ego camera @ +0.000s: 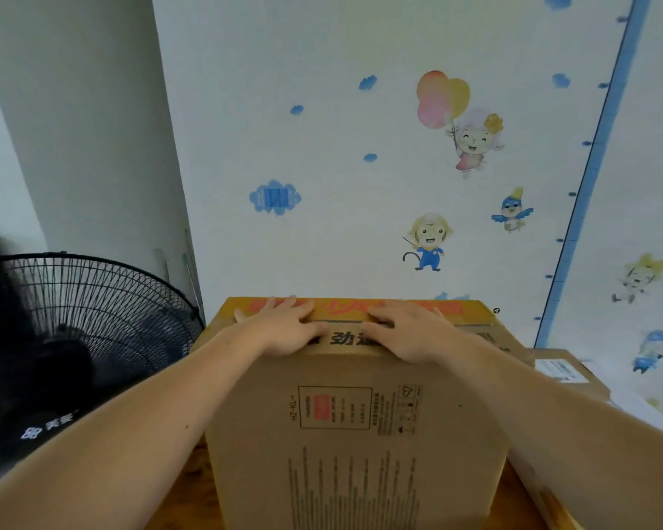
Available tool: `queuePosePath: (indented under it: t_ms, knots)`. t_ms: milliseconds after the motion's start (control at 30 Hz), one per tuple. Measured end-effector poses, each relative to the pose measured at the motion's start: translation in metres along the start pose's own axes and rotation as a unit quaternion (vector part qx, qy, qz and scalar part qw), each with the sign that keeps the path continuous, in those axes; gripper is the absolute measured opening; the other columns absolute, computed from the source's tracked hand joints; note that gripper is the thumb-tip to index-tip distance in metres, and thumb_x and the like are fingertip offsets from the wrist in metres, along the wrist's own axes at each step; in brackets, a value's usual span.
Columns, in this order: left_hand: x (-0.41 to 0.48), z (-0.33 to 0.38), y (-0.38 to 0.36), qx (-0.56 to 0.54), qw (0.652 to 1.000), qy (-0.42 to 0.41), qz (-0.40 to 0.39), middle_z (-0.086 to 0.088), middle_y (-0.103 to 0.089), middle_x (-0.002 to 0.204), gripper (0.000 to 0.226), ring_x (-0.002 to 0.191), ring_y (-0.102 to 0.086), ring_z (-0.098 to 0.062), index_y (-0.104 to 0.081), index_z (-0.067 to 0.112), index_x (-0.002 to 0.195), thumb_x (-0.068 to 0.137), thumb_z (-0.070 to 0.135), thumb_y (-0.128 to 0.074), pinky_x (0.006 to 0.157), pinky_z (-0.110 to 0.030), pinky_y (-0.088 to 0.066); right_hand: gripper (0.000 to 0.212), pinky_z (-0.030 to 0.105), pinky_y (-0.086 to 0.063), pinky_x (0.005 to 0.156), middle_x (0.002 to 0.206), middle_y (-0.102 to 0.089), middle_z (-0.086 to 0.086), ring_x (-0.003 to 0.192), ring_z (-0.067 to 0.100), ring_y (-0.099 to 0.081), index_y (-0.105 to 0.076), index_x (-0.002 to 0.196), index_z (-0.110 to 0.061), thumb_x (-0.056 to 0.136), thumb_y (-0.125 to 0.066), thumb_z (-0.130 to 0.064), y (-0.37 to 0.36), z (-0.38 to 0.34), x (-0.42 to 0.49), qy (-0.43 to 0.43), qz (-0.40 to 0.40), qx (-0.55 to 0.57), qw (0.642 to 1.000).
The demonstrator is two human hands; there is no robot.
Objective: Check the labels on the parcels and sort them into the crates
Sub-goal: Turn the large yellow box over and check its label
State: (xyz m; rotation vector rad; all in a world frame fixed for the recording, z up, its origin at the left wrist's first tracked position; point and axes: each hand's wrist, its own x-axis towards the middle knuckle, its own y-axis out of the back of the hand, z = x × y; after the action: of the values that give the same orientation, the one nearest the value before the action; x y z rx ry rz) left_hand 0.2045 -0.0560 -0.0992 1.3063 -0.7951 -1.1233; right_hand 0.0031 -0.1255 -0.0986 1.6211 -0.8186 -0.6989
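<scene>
Head view, hands: left hand point(284, 327) and right hand point(410, 330) lie flat on top of the cardboard box point(356, 434), fingers straight, gripping nothing.
Box: upright on the counter point(184, 499), near the wall, printed panel facing the camera.
Second parcel point(563, 371): white label, just beside on the right.
Crates: not in view.
Risk: flat palms give no hold, so a push could tip the box or slide it toward the fan point(92, 319).

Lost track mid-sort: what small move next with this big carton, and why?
Probably turn the carton to see another side: left hand and right hand rest flat on its top, and the near face shows only factory print, no stuck-on label.
</scene>
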Motion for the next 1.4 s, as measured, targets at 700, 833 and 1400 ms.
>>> queuePosePath:
  t_ms: [700, 833, 1400]
  knots:
    - [0.002, -0.007, -0.004, 0.048, 0.998, -0.018, -0.027, 0.007, 0.013, 0.164, 0.068, 0.151, 0.012, -0.021, 0.004, 0.043, 0.153, 0.095, 0.070, -0.018, 0.119, -0.059, 0.004, 0.062, 0.052, 0.002, 0.120, 0.165, 0.009, -0.006, 0.152, 0.020, 0.009, 0.001, 0.156, -0.038, 0.100, -0.012, -0.061, -0.004, 0.008, 0.012, 0.028, -0.081, -0.059, 0.995]
    - [0.002, -0.048, 0.001, 0.035, 0.999, 0.034, -0.021, 0.005, 0.012, 0.164, 0.080, 0.151, 0.013, -0.022, 0.005, 0.041, 0.154, 0.088, 0.080, -0.016, 0.119, -0.059, 0.003, 0.084, 0.057, -0.002, 0.120, 0.165, 0.011, -0.005, 0.152, 0.022, 0.010, 0.004, 0.156, -0.040, 0.083, 0.001, -0.081, 0.006, 0.054, 0.011, -0.030, -0.097, -0.097, 0.990]
    - [-0.004, -0.027, -0.002, 0.049, 0.998, 0.026, -0.018, 0.003, 0.013, 0.164, 0.070, 0.151, 0.011, -0.024, 0.005, 0.038, 0.155, 0.095, 0.069, -0.014, 0.120, -0.055, 0.003, 0.064, 0.058, -0.005, 0.120, 0.166, 0.007, 0.000, 0.152, 0.025, 0.007, -0.001, 0.156, -0.039, 0.099, -0.013, -0.064, 0.004, 0.044, -0.001, -0.050, -0.073, -0.084, 0.993]
